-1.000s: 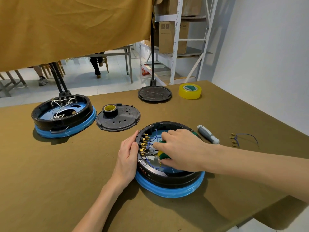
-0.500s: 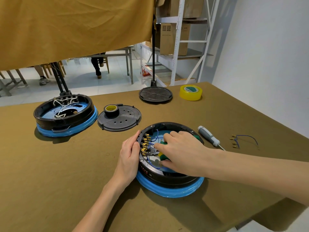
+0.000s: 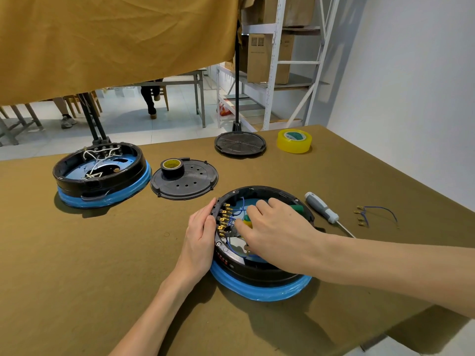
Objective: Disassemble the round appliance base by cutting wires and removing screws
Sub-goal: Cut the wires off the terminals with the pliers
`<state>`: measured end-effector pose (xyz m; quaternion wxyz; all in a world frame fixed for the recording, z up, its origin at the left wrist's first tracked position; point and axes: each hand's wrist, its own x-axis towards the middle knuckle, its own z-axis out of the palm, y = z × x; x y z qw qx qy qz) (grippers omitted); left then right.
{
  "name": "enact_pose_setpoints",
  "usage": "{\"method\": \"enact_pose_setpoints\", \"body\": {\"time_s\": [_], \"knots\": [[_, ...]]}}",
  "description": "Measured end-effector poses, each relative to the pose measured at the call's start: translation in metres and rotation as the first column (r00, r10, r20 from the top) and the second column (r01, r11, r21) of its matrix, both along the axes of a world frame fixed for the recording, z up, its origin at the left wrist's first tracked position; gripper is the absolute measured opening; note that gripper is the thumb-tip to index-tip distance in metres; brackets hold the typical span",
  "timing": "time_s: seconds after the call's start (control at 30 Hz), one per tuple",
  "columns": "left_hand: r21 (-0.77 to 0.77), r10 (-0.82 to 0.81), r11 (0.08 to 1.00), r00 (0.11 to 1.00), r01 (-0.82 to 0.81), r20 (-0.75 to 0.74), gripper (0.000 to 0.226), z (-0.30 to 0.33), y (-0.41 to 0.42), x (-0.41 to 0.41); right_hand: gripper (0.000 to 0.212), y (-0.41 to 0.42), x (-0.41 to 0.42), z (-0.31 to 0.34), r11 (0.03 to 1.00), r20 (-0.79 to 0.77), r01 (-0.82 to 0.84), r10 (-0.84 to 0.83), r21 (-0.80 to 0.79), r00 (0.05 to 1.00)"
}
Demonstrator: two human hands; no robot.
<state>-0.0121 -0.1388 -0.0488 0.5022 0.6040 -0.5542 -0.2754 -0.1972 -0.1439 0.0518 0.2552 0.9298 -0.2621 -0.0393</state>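
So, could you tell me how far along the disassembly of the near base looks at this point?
Done: its cover plate is off, and one cut blue wire lies on the table. In hand: the left hand steadies the near base while the right hand grips green-handled cutters among the blue wires. Left: several wires remain on the gold terminals; the screwdriver lies unused.

Far left on my table [image 3: 77, 253] sits a second base [image 3: 101, 176], white wires inside. Just right of it lies a black lid [image 3: 190, 183] with a roll of black tape [image 3: 172, 167] standing on it. Further back rests another black disc [image 3: 240, 145], and a yellow tape roll [image 3: 294, 140] near it. A tan cloth [image 3: 115, 39] hangs above; behind stand shelves [image 3: 272, 60] with cardboard boxes [image 3: 270, 57].
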Motion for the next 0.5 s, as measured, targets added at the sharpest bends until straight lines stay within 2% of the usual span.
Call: {"method": "enact_pose_setpoints", "body": {"time_s": [0.13, 0.37, 0.5], "knots": [[0.003, -0.012, 1.000, 1.000, 0.012, -0.005, 0.043, 0.000, 0.001, 0.001, 0.025, 0.001, -0.001, 0.003, 1.000, -0.024, -0.022, 0.022, 0.012, 0.999], [0.000, -0.028, 1.000, 0.999, 0.028, -0.022, 0.062, 0.003, 0.003, 0.001, 0.025, 0.003, -0.003, 0.000, 0.999, -0.029, 0.031, -0.030, 0.024, 0.999], [0.006, -0.019, 1.000, 1.000, 0.019, -0.005, 0.046, 0.002, 0.002, 0.003, 0.041, -0.008, -0.011, 0.003, 0.986, 0.072, 0.093, -0.104, 0.141, 0.992]]}}
